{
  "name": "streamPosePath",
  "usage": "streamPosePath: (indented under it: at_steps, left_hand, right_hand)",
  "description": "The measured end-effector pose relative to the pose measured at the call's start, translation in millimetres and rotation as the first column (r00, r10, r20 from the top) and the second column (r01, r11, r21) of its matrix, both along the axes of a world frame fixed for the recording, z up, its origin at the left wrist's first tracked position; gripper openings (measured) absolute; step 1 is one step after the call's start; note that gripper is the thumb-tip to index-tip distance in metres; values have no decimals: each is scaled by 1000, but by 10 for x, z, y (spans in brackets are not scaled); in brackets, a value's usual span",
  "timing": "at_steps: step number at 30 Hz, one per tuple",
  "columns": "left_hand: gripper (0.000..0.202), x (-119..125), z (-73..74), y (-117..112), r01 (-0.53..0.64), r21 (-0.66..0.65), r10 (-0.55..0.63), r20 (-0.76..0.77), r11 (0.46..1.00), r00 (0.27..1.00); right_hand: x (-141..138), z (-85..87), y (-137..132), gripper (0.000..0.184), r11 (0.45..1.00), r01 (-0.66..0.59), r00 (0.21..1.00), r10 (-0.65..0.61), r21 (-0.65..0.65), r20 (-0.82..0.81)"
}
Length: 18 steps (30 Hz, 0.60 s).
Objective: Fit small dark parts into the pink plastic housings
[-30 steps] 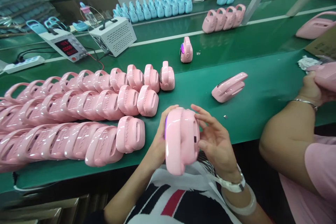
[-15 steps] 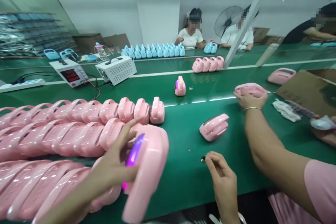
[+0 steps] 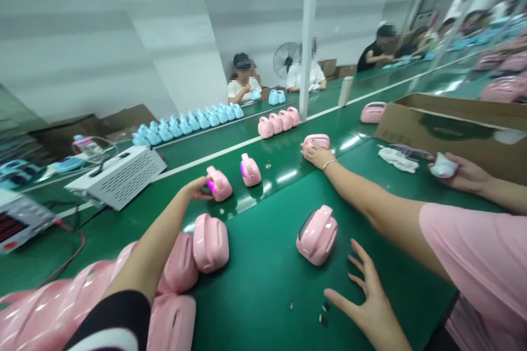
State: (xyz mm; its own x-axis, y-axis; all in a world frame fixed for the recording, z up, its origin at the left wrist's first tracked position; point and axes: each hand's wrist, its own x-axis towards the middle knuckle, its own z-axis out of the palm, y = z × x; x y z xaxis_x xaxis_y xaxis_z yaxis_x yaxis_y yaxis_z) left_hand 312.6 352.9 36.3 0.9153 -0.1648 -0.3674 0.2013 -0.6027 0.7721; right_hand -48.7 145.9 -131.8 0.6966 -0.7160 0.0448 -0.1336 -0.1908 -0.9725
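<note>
My left hand (image 3: 198, 188) reaches far forward with its fingers around a pink portable speaker (image 3: 221, 185), whose face glows purple, at the belt. Just right of it a second lit speaker (image 3: 251, 171) stands upright. My right hand (image 3: 366, 301) is open over the green table, fingers spread, holding nothing. Two small dark pieces (image 3: 323, 319) lie on the surface left of its thumb, too small to name. Beyond that hand stands an unlit pink speaker (image 3: 318, 236) with a dark front. Rows of pink speakers (image 3: 211, 242) lie partly hidden under my left arm.
From the right, a co-worker's hand (image 3: 317, 154) touches a pink speaker (image 3: 318, 140); the other holds a white object (image 3: 443, 165). A cardboard box (image 3: 444, 137) stands at the right. White power units (image 3: 119, 175) sit at the left. Blue speakers (image 3: 189, 125) line the far table.
My left hand has carried the lit speaker forward from the near rows to the belt. My right hand has opened; the small dark piece it pinched is no longer between its fingers. The view has turned right.
</note>
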Motion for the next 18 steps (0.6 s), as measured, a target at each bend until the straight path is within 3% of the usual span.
streamPosePath:
  at_steps: [4, 7, 9, 13, 15, 18]
  left_hand:
    - [27, 57, -53, 120, 62, 83, -59, -42, 995, 997]
    - [36, -103, 63, 180, 85, 128, -83, -21, 988, 996]
    - [34, -345, 177, 203, 98, 109, -106, 77, 989, 991]
    - [41, -1246, 354, 297, 270, -57, -245, 269, 961, 931]
    - [63, -1813, 371, 381, 323, -211, -292, 163, 923, 942]
    - [81, -2541, 322, 528, 256, -502, -353, -107, 826, 929]
  right_hand:
    - [408, 149, -134, 112, 974, -128, 991, 131, -186, 5]
    - [649, 299, -161, 113, 959, -114, 993, 121, -258, 14]
    - [698, 413, -124, 110, 956, -97, 994, 105, -277, 12]
    - [488, 790, 136, 112, 939, -209, 969, 237, -274, 72]
    - [301, 1057, 373, 116, 891, -321, 915, 380, -321, 139]
    - [47, 1449, 774, 121, 751, -477, 757, 615, -457, 220]
